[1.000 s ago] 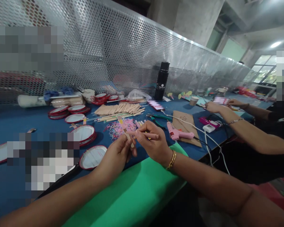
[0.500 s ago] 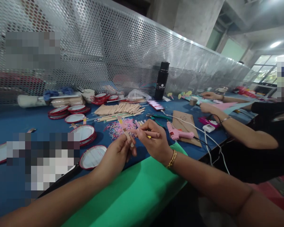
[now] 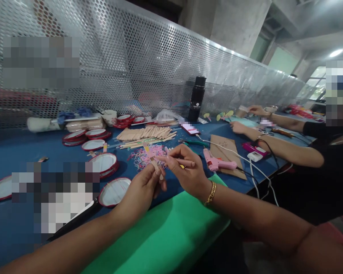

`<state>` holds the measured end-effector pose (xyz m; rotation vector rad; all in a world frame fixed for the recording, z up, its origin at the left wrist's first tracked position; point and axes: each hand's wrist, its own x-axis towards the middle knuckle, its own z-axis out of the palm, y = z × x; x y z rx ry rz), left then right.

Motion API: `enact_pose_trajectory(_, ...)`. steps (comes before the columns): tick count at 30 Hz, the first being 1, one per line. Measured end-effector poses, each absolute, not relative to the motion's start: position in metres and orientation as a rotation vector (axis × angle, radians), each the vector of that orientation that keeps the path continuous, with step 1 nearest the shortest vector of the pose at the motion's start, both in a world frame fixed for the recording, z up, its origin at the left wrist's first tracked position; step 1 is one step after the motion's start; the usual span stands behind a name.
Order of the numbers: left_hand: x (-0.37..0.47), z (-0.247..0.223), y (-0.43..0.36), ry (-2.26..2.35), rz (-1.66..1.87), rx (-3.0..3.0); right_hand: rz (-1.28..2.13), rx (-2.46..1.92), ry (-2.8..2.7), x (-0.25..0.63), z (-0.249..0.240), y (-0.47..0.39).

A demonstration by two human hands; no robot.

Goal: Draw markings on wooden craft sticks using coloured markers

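My left hand [image 3: 143,188] pinches a flat wooden craft stick [image 3: 156,167] that has a yellow patch near its upper end. In my right hand [image 3: 190,171] is a slim pinkish marker pen [image 3: 184,162], gripped as for writing. Its tip meets the stick around the middle, or comes very close to it; I cannot tell which. Just beyond both hands lies a heap of thin pink and pastel loops [image 3: 140,156]. A green sheet [image 3: 171,232] spreads below my forearms.
Behind the loops are a pile of craft sticks [image 3: 144,133] and a black bottle [image 3: 198,101]. Red-rimmed round discs [image 3: 114,192] stand at left. A pink glue gun [image 3: 217,161] rests on cardboard [image 3: 228,148], with white cables beside it. Another person's arms [image 3: 280,146] work at right.
The whole view has shifted slightly. My hands keep the same hold on the stick and the pen. The other person's hands have moved, one toward a small cup-like object.
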<state>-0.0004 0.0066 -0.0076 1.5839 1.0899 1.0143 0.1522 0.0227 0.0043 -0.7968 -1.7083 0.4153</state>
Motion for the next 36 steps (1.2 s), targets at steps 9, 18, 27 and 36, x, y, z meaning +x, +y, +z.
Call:
enact_pose_trajectory(9, 0.0, -0.003, 0.007, 1.08, 1.044, 1.401, 0.398, -0.609, -1.827, 0.149, 0.029, 0.034)
enact_pose_trajectory(18, -0.001, -0.005, 0.006, 1.101, 1.024, 1.317, 0.286, -0.534, -1.834, 0.154, 0.003, 0.04)
enact_pose_trajectory(27, 0.0, -0.003, 0.008, 1.139, 0.997, 1.359, 0.192, -0.575, -1.798, 0.159, 0.005, 0.046)
enact_pose_trajectory(36, 0.001, -0.004, 0.008, 1.181, 0.983, 1.363, 0.226, -0.652, -1.741, 0.163, 0.005, 0.048)
